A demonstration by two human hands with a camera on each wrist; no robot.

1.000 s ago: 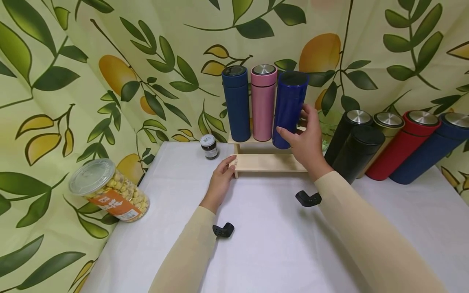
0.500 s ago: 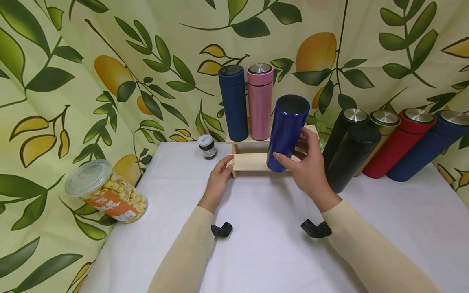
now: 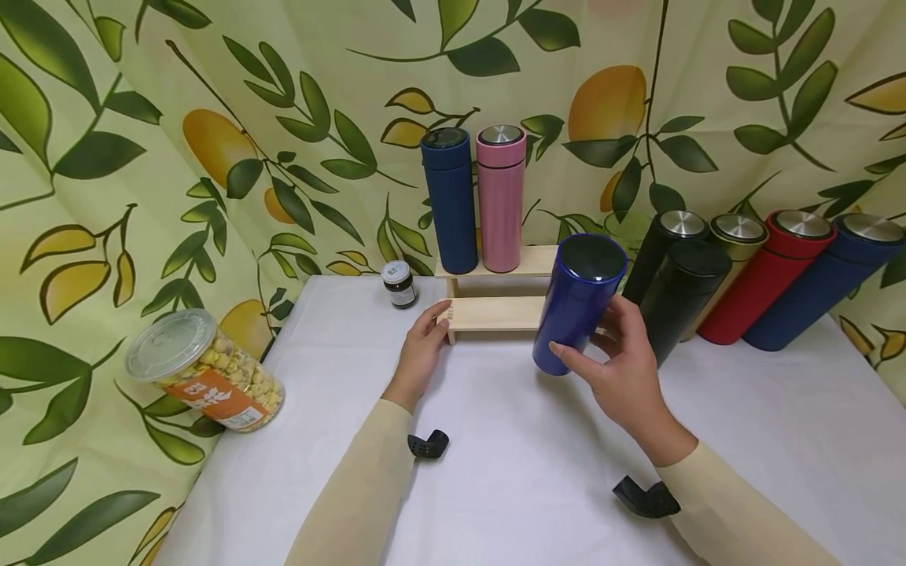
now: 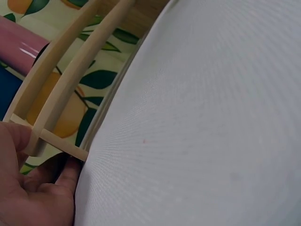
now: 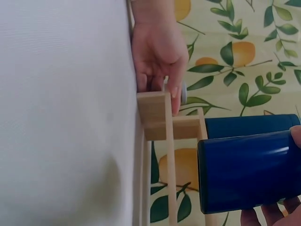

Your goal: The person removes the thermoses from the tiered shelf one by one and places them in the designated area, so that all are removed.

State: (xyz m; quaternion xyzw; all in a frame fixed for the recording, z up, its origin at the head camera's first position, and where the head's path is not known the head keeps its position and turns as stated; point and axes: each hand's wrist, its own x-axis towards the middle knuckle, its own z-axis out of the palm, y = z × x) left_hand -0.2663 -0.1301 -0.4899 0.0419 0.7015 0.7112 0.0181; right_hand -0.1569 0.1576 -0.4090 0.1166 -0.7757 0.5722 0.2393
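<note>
Leafy cloth (image 3: 304,47) hangs behind a white table (image 3: 502,472). We have the right hand (image 3: 626,381) curled round a glossy blue bottle (image 3: 575,310), lifted off the table, near side of the wooden rack (image 3: 495,314). Left hand (image 3: 416,355) pinches the rack's left end. Navy bottle (image 3: 451,204) and pink bottle (image 3: 501,208) stand on its far, upper shelf.
</note>
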